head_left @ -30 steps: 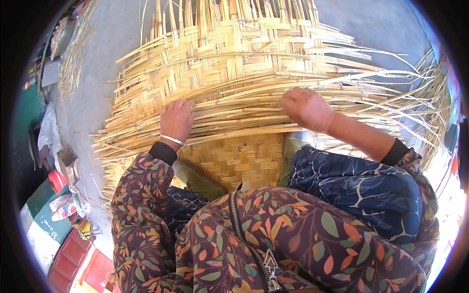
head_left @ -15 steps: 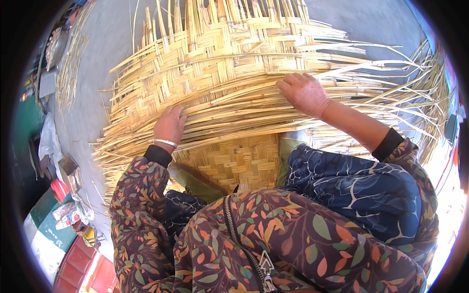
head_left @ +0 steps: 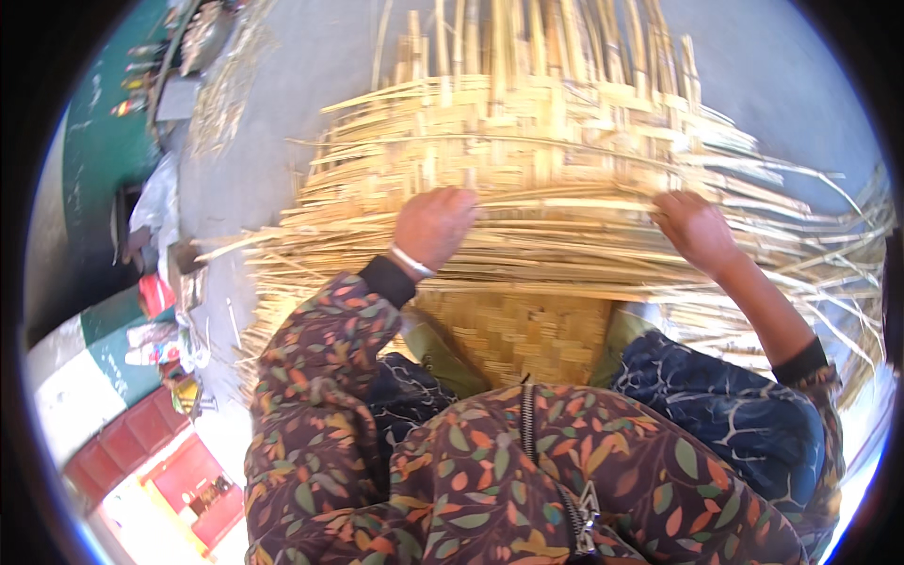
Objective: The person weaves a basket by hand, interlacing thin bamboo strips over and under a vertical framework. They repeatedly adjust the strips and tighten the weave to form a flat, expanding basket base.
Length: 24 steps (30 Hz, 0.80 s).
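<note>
Lying on the grey floor [head_left: 782,85], a large mat [head_left: 541,155] of pale yellow split strips spreads in front of the person, between and beyond the 2 feet. Its far part shows a plaited pattern, with long upright strips [head_left: 546,42] sticking out from the far edge. Across the middle runs a thick band of loose crosswise strips [head_left: 556,245], packed side by side, their thin ends fanning out well past the weave on the right. Nearer the body, a tightly plaited section [head_left: 527,330] shows between the 2 olive-green shoes, the left shoe [head_left: 443,361] and the right shoe [head_left: 628,331].

Both hands are at the far side of the crosswise band, well apart from each other. The left hand [head_left: 435,229], back upward, has its fingers close together and bent over the strips; blur and the hand itself hide whether they clamp on any. The right hand [head_left: 698,232] is curled, its fingertips down at the strips near the right end of the weave; I cannot tell whether they grip. A slim strip [head_left: 565,202] runs between the 2 hands.

A pale bracelet [head_left: 412,263] circles the left wrist, just above a black cuff [head_left: 389,281]. Off to the left are a clear plastic bag [head_left: 162,200] and a red item [head_left: 155,296].
</note>
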Available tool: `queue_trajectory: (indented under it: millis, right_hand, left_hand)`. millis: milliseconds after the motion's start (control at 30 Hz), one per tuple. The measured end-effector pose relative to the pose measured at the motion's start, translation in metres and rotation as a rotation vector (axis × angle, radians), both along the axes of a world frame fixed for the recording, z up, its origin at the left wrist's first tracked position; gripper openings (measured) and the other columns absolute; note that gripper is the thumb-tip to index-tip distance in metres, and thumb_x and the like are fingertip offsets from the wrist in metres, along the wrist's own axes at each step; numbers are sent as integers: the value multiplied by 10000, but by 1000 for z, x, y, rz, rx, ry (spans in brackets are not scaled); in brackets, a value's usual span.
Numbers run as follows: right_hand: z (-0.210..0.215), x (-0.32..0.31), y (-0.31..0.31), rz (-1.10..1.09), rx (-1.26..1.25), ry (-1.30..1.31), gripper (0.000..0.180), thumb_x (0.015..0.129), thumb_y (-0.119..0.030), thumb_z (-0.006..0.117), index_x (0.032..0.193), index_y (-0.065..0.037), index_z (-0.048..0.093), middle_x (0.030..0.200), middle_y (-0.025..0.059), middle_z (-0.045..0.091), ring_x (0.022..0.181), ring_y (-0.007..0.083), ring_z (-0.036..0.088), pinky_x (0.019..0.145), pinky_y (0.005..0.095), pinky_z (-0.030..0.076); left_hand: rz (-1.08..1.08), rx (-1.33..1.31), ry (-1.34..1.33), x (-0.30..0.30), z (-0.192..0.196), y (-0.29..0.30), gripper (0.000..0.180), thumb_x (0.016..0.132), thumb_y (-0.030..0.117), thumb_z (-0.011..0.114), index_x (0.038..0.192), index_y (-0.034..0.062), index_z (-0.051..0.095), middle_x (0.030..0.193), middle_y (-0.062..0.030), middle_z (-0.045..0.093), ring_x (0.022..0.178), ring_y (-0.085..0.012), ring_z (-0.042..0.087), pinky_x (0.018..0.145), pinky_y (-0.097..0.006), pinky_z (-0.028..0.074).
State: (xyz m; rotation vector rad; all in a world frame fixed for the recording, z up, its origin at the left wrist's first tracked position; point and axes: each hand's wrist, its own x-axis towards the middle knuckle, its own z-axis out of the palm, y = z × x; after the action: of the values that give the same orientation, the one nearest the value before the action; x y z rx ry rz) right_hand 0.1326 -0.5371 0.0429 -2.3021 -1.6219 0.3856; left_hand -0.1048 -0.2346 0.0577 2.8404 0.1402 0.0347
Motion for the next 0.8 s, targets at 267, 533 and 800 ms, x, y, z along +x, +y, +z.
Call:
queue_trajectory:
  millis: [267,533,800]
  right_hand:
    - [41,52,2,-54,190,-574,199,766,-80,609,959,-125,596,695,26,507,613,195,541,540,327,458]
    - [27,69,-13,-104,129,-176,189,824,-181,611,988,-89,608,872,93,613,800,298,603,697,405,483]
    - [33,36,13,-129,24,173,259,902,-336,522,956,-107,631,880,81,638,825,272,616,717,389,489]
  left_hand:
    - [254,-185,216,0,-2,38,258,835,247,641,959,21,639,875,-131,631,786,-270,606,722,-347,477]
    - [296,-499,58,23,2,32,260,777,210,713,946,22,651,865,-109,634,798,-235,619,725,-299,483]
    - [138,-418,13,58,4,-13,182,763,137,691,895,24,637,860,-108,618,813,-258,589,735,-321,479]
